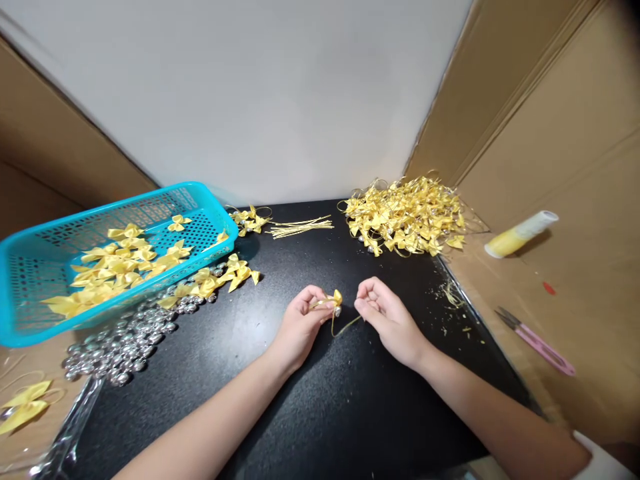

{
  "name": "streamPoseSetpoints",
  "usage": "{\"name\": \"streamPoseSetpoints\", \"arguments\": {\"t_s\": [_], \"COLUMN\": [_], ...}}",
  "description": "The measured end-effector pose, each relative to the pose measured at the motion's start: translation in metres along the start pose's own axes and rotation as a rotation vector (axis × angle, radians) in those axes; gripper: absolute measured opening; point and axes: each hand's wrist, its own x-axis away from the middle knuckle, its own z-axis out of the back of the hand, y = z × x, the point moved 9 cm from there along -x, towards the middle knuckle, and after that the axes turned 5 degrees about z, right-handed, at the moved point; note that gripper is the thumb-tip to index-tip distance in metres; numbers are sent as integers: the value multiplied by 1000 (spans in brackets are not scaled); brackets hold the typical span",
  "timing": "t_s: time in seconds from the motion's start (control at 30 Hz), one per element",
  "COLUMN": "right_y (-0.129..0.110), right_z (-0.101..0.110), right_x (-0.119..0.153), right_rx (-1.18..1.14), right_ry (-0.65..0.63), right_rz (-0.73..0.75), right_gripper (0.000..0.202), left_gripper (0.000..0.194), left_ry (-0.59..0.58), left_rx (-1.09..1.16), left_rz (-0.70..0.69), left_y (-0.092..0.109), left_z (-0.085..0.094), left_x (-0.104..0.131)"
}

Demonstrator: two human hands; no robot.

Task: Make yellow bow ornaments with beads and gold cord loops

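Note:
Between the fingertips of my left hand (303, 325) is a small yellow ribbon bow (338, 295) with a silver bell (337, 311) just under it. A thin gold cord (345, 329) hangs from the bow in a slack curve. My right hand (387, 319) pinches the cord's other end, its fingers curled in and a short way apart from the bow. Both hands are above the middle of the black table (300, 413). The fingers partly hide the bow's loop and the cord's end.
Left, a turquoise basket (210, 207) holds yellow bows; silver bells (127, 343) and more bows (239, 272) lie beside it. Cut gold cords (303, 227) lie at the back. Finished-looking bows (405, 217) are heaped back right. Pink-handled snips (543, 347) and a tube (523, 235) are right.

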Motion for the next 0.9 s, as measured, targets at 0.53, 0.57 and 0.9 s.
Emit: {"name": "streamPoseSetpoints", "arguments": {"t_s": [0.53, 0.57, 0.9], "right_y": [2, 3, 8], "right_z": [6, 8, -6], "right_x": [-4, -5, -4], "right_rx": [280, 270, 150], "right_ry": [142, 145, 41], "right_rz": [62, 57, 23], "right_gripper": [12, 12, 15], "left_gripper": [26, 27, 29], "left_ry": [-29, -29, -87], "left_rx": [-118, -101, -38], "left_rz": [-7, 5, 119], "left_y": [-3, -3, -6], "left_z": [-2, -2, -6], "left_x": [2, 2, 0]}}
